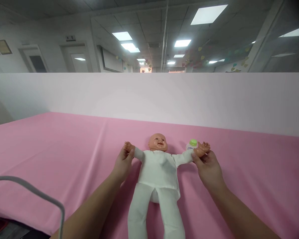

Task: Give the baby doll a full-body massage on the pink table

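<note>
A baby doll point(157, 172) in white clothes lies on its back on the pink table cover point(52, 149), head toward the far wall, both arms spread out. My left hand point(123, 165) grips the doll's hand on the left side. My right hand point(207, 166) holds the doll's other hand on the right. A small white bottle with a green cap point(192, 144) stands just behind that hand of the doll.
A low white partition point(149, 99) runs along the far edge of the table. A grey cable point(35, 194) loops over the near left corner. Behind the partition lies an office room with ceiling lights.
</note>
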Action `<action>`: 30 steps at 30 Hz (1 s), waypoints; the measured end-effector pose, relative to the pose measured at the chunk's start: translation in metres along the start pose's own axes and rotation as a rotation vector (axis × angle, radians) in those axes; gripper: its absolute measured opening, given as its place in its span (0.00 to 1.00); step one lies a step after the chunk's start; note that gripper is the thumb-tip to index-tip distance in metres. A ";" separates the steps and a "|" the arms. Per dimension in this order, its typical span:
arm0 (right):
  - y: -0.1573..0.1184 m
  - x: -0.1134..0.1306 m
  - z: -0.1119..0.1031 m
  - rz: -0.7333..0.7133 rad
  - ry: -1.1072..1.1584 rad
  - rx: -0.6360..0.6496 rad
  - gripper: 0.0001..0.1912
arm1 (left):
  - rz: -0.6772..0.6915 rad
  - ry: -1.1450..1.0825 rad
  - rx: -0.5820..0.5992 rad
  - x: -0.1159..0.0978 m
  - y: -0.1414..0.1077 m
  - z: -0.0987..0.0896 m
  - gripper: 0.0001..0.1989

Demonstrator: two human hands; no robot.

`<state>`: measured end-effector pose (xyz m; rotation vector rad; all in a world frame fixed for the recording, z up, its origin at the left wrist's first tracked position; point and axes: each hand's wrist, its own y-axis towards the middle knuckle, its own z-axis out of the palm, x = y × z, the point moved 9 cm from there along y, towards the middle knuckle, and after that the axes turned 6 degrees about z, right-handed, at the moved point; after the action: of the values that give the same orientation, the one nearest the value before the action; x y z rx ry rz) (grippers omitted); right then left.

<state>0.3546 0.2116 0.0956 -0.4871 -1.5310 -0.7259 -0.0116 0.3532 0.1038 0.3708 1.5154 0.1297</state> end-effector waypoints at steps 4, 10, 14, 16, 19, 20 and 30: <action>-0.044 0.037 0.032 -0.315 -0.221 0.152 0.27 | 0.265 0.384 0.211 -0.032 -0.025 0.035 0.16; -0.108 0.056 0.087 -0.932 -0.614 0.480 0.20 | 0.486 0.666 0.401 -0.034 -0.044 0.062 0.21; -0.121 0.051 0.102 -1.067 -0.768 0.547 0.25 | 0.502 0.725 0.419 -0.027 -0.044 0.062 0.24; -0.124 0.049 0.105 -1.084 -0.817 0.572 0.25 | 0.478 0.720 0.445 -0.024 -0.043 0.063 0.25; -0.125 0.046 0.106 -1.091 -0.845 0.601 0.26 | 0.425 0.683 0.478 -0.018 -0.041 0.064 0.25; -0.124 0.045 0.105 -1.082 -0.841 0.608 0.26 | 0.407 0.664 0.477 -0.018 -0.041 0.063 0.25; -0.046 0.027 0.051 -0.278 -0.305 0.334 0.25 | 0.063 0.066 0.075 -0.006 -0.014 0.022 0.13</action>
<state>0.2840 0.2115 0.1158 -0.1361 -1.9895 -0.6066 0.0081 0.3347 0.1055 0.4779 1.5771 0.1361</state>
